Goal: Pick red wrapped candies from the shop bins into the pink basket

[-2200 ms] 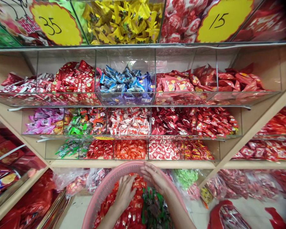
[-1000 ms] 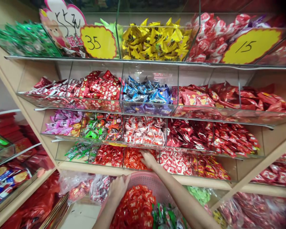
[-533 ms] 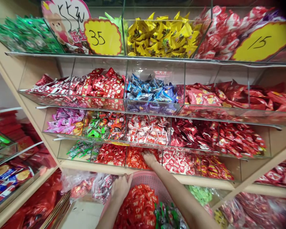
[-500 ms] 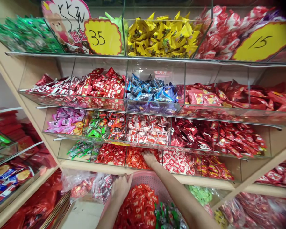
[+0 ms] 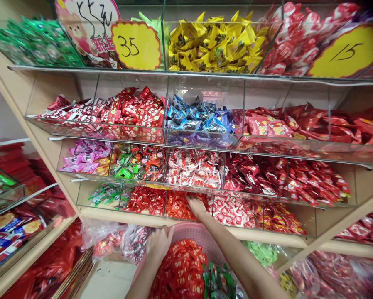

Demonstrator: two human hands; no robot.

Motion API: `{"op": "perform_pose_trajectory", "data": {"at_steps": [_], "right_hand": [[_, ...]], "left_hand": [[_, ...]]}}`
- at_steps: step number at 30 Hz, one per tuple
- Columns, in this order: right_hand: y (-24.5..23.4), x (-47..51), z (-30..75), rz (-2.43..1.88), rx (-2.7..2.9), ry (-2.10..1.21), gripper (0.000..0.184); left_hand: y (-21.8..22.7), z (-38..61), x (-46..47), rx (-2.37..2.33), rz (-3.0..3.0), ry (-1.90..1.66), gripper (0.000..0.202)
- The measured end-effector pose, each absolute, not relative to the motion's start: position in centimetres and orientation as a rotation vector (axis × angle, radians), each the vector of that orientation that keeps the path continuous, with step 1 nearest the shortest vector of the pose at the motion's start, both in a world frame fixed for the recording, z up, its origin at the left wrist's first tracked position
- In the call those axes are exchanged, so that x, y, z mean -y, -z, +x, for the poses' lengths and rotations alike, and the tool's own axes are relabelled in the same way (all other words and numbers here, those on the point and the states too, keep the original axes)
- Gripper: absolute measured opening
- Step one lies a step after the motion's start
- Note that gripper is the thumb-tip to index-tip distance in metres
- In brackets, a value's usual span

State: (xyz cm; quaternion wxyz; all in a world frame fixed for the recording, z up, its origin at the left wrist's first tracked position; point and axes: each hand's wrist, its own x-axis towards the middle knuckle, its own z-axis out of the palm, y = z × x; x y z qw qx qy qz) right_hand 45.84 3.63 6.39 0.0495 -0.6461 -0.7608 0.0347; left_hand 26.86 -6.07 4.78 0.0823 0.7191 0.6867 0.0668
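My left hand (image 5: 159, 242) is closed over the rim of a pink perforated basket (image 5: 202, 236). Inside the basket lie red-wrapped candies (image 5: 182, 270) with pale lettering, beside green-and-dark wrapped candies (image 5: 220, 280). My right hand (image 5: 197, 207) reaches past the basket into a bottom-row bin of small orange-red wrapped candies (image 5: 177, 205). Its fingertips are sunk among those candies, so whether they grip any is hidden. To the left of that bin are darker red candies (image 5: 147, 201); to its right are white-and-red candies (image 5: 233, 211).
Clear dividers and front panels separate the candy bins on the tiered wooden shelf (image 5: 127, 216). Yellow price tags (image 5: 136, 45) hang along the top row. Bagged candies (image 5: 133, 243) lie under the shelf at left, and green ones (image 5: 263, 253) at right.
My right hand's fingers have sunk slightly deeper among the orange-red candies. My left hand stays on the basket rim. The view has shifted very slightly.
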Motion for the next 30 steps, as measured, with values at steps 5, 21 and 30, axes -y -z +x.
{"op": "perform_pose_trajectory", "data": {"at_steps": [5,21,30], "right_hand": [[-7.9,-3.0,46.3,-1.769,1.887,-0.456,0.041],[-3.9,10.1,47.6,-1.318,1.331,-1.598,0.039],[-1.1,10.6,46.2,-1.41,1.353,-1.495,0.025]], "left_hand": [[-4.9,27.0,6.0,-2.065,2.129,-0.148,0.068],[-4.8,27.1,6.0,-2.05,2.164,-0.126,0.068],[-4.7,27.1,6.0,-2.04,2.178,-0.144,0.069]]}}
